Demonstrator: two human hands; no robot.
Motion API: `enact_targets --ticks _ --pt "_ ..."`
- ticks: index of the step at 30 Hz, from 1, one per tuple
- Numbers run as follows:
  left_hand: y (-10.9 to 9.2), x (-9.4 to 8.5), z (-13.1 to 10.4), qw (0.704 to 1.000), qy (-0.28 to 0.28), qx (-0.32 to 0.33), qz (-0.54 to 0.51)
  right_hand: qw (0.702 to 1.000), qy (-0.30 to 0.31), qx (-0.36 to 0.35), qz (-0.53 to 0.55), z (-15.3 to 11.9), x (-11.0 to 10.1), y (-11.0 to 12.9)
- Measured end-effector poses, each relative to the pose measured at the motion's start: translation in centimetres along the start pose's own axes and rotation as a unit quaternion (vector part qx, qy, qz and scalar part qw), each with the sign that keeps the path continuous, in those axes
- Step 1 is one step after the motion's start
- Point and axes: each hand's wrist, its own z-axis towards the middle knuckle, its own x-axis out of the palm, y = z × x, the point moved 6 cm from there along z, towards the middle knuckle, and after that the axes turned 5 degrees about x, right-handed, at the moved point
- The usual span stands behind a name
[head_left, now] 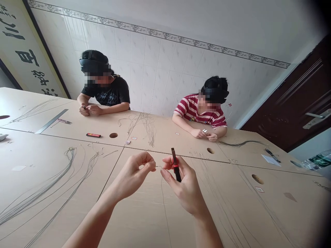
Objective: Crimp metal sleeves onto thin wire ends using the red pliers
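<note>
The left hand (137, 174) pinches a thin string (163, 198) mid-frame; the right hand (187, 186) grips a black-and-red tool (177, 173). The string runs down over a tan table (139, 220). A white tiled wall (144, 69) is up top, a brown door (300, 96) upper right.

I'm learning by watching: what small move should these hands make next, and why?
Perhaps draw the thin cord gently straight with the left hand: that hand appears to pinch its upper end, the cord bends between the two hands, and the red and black tool in the right hand points away from it.
</note>
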Motion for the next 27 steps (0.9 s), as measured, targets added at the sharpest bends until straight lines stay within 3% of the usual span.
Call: enact_targets --ticks 9,27 --pt "0.0 0.26 -0.07 1.0 0.009 0.008 -0.001 0.998 -0.017 -0.035 -0.058 -0.49 0.7 0.41" --pt "0.03 0.37 0.0 0.999 0.002 0.015 0.032 0.995 -0.021 -0.032 -0.092 -0.37 0.76 -0.04"
